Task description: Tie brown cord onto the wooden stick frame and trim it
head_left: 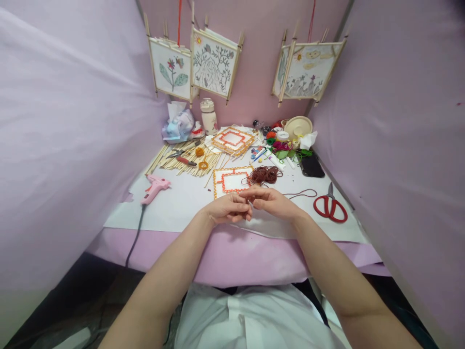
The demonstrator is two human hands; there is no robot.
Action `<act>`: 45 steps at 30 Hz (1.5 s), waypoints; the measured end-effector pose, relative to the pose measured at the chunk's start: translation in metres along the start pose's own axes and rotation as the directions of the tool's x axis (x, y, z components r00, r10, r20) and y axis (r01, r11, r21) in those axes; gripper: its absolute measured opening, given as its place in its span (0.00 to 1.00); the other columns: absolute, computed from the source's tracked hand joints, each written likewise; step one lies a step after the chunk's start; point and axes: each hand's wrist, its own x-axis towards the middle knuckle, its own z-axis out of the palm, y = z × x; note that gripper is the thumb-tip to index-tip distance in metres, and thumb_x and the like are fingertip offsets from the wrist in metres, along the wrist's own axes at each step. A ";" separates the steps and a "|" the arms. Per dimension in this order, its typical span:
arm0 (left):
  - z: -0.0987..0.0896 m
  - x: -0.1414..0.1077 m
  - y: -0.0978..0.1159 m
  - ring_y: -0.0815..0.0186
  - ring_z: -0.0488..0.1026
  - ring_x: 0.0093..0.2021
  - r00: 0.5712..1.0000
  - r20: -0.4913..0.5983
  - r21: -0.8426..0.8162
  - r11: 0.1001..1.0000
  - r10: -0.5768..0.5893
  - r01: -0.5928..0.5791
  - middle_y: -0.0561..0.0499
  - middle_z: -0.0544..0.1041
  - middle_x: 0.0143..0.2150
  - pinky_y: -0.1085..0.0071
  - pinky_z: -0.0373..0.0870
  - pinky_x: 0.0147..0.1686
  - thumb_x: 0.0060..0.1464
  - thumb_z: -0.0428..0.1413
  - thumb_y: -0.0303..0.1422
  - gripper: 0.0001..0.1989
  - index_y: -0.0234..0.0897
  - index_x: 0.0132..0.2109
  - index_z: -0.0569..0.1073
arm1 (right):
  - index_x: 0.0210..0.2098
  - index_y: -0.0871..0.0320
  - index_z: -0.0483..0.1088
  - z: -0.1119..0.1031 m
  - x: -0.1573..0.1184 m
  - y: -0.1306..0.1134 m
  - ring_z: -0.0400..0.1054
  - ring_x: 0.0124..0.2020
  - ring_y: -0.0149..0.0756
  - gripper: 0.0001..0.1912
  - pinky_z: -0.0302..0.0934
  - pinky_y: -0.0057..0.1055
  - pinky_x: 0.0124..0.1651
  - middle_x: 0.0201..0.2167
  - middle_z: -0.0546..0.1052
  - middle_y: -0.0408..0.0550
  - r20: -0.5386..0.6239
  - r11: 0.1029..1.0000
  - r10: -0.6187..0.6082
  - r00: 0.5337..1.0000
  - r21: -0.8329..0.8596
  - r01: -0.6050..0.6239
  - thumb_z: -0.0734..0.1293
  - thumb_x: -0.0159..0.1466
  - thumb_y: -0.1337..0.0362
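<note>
My left hand and my right hand meet at their fingertips above the front of the white sheet. Both have their fingers closed around something small, mostly hidden; dark brown cord seems to show between them. Just behind them lies a bundle of brown cord, with a loose strand running right. Beside the bundle, a rectangular frame with orange and yellow trim lies flat, partly behind my left hand.
A pink glue gun lies left, its cable over the table edge. Red-handled scissors and a black phone are right. Behind are thin sticks, pliers, another trimmed frame and a bottle. Decorated lanterns hang above.
</note>
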 end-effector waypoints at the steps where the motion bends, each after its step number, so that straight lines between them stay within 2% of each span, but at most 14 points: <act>1: 0.000 0.001 -0.001 0.78 0.59 0.13 1.000 0.017 -0.014 1.000 -0.010 0.010 0.46 0.76 0.25 0.78 0.41 0.12 0.42 0.67 0.43 0.19 0.28 0.30 0.75 | 0.48 0.56 0.73 0.001 0.001 0.003 0.67 0.43 0.35 0.19 0.60 0.32 0.46 0.41 0.74 0.48 0.001 0.998 0.007 1.000 0.067 -0.007 0.69 0.59 0.56; 5: 0.002 0.003 -0.003 0.79 0.59 0.12 0.999 0.033 -0.033 0.999 -0.013 0.014 0.46 0.77 0.25 0.78 0.42 0.12 0.41 0.67 0.43 0.21 0.27 0.30 0.75 | 0.38 0.57 0.73 0.003 0.002 0.011 0.64 0.30 0.28 0.14 0.58 0.27 0.36 0.32 0.73 0.42 -0.123 0.970 0.060 0.991 0.240 -0.030 0.72 0.56 0.57; 7: 0.003 0.003 -0.002 0.79 0.59 0.12 1.000 0.027 -0.041 0.999 -0.004 0.005 0.46 0.77 0.26 0.78 0.42 0.12 0.41 0.67 0.43 0.21 0.27 0.30 0.75 | 0.33 0.57 0.71 0.003 0.002 0.011 0.60 0.27 0.27 0.11 0.56 0.26 0.32 0.28 0.70 0.40 -0.167 0.969 0.077 0.983 0.246 -0.035 0.72 0.56 0.57; 10: 0.003 0.004 -0.002 0.79 0.59 0.12 1.000 0.014 -0.049 0.999 0.000 0.001 0.45 0.77 0.26 0.79 0.40 0.11 0.41 0.68 0.42 0.20 0.27 0.30 0.75 | 0.29 0.58 0.70 0.003 0.002 0.009 0.58 0.26 0.27 0.11 0.54 0.26 0.31 0.25 0.67 0.39 -0.166 0.979 0.074 0.983 0.199 -0.040 0.71 0.57 0.58; 14: 0.003 0.004 -0.002 0.79 0.59 0.13 1.000 0.017 -0.046 0.999 -0.005 0.006 0.45 0.77 0.26 0.79 0.41 0.12 0.42 0.67 0.41 0.19 0.27 0.30 0.76 | 0.29 0.59 0.70 0.003 0.003 0.008 0.63 0.30 0.29 0.10 0.57 0.28 0.36 0.27 0.70 0.42 -0.167 0.985 0.056 0.984 0.171 -0.027 0.72 0.55 0.59; 19: 0.003 0.005 -0.003 0.79 0.59 0.13 1.000 0.000 -0.029 0.999 -0.027 0.027 0.45 0.77 0.25 0.79 0.41 0.12 0.42 0.67 0.42 0.19 0.27 0.30 0.75 | 0.29 0.58 0.71 0.002 0.003 0.010 0.64 0.31 0.30 0.10 0.58 0.29 0.37 0.27 0.72 0.42 -0.163 0.989 0.042 0.986 0.146 -0.017 0.72 0.55 0.59; 35: 0.003 0.004 -0.002 0.79 0.60 0.13 0.999 0.013 -0.021 0.999 -0.036 0.036 0.45 0.77 0.26 0.78 0.43 0.13 0.41 0.67 0.41 0.19 0.26 0.30 0.75 | 0.29 0.59 0.72 0.004 0.003 0.007 0.61 0.29 0.28 0.11 0.55 0.28 0.35 0.26 0.71 0.41 -0.199 0.989 0.078 0.977 0.138 -0.051 0.72 0.56 0.57; 38: 0.002 0.004 -0.002 0.79 0.59 0.13 0.999 0.033 -0.031 0.999 -0.025 0.026 0.45 0.77 0.26 0.78 0.43 0.12 0.42 0.67 0.41 0.19 0.26 0.30 0.75 | 0.37 0.58 0.74 0.001 0.001 0.010 0.58 0.26 0.26 0.14 0.53 0.27 0.32 0.27 0.70 0.41 -0.163 0.980 0.099 0.982 0.189 -0.068 0.71 0.57 0.55; 40: 0.001 0.003 -0.003 0.79 0.59 0.12 0.998 0.051 -0.042 0.999 -0.023 0.025 0.46 0.77 0.26 0.78 0.42 0.12 0.41 0.67 0.42 0.20 0.27 0.29 0.75 | 0.45 0.56 0.75 -0.001 0.000 0.012 0.56 0.25 0.25 0.18 0.52 0.26 0.30 0.29 0.70 0.41 -0.084 0.970 0.099 0.992 0.229 -0.078 0.70 0.58 0.54; 42: 0.000 0.003 -0.005 0.78 0.60 0.13 0.996 0.076 -0.050 0.998 -0.037 0.041 0.46 0.77 0.25 0.78 0.42 0.12 0.39 0.68 0.42 0.20 0.27 0.29 0.75 | 0.49 0.55 0.74 -0.001 -0.001 0.013 0.58 0.27 0.25 0.21 0.55 0.26 0.32 0.34 0.71 0.43 0.019 0.968 0.079 0.997 0.237 -0.081 0.70 0.59 0.54; 45: -0.001 0.003 -0.008 0.77 0.62 0.14 0.992 0.120 -0.053 0.997 -0.049 0.055 0.45 0.77 0.25 0.79 0.44 0.12 0.39 0.68 0.41 0.19 0.28 0.30 0.76 | 0.49 0.55 0.75 0.000 -0.001 0.013 0.65 0.36 0.31 0.21 0.59 0.30 0.41 0.38 0.71 0.46 0.106 0.979 0.031 0.994 0.196 -0.052 0.71 0.58 0.55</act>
